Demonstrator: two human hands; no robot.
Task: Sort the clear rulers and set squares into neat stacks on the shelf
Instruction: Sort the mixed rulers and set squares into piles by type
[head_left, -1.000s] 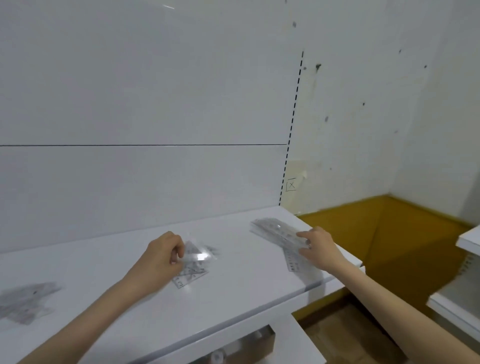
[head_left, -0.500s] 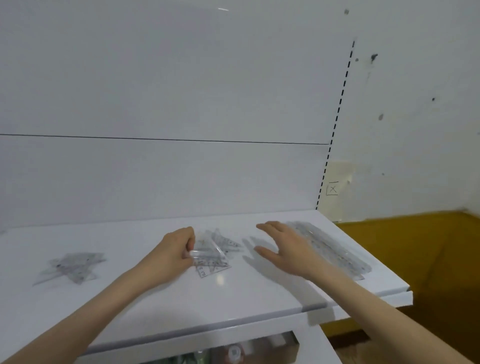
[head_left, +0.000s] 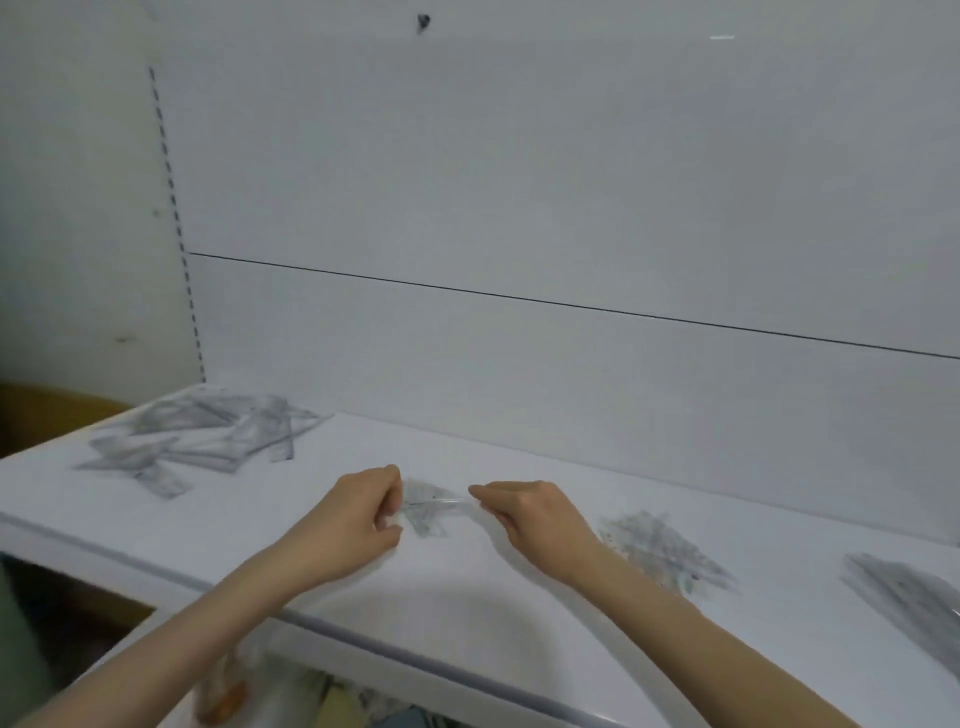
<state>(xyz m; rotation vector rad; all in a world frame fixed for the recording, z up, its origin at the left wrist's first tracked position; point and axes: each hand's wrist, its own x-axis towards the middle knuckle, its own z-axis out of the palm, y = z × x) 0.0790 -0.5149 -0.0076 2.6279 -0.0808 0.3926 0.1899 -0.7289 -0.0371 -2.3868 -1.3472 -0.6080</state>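
Both my hands hold one clear set square (head_left: 431, 506) just above the white shelf (head_left: 467, 587) in the middle of the view. My left hand (head_left: 358, 512) pinches its left end and my right hand (head_left: 530, 517) pinches its right end. A loose heap of clear rulers and set squares (head_left: 208, 436) lies at the far left of the shelf. A small pile of set squares (head_left: 665, 551) lies right of my right hand. A stack of clear rulers (head_left: 909, 597) sits at the right edge of the view. The frame is blurred.
A white back panel (head_left: 519, 234) rises behind the shelf, with a slotted upright (head_left: 171, 208) at its left. The shelf's front edge (head_left: 363, 644) runs diagonally below my forearms. Blurred items (head_left: 223, 696) show on a lower level.
The view has swung left, bringing the left heap into sight. My right hand left the ruler stack and came to the set square that my left hand holds.
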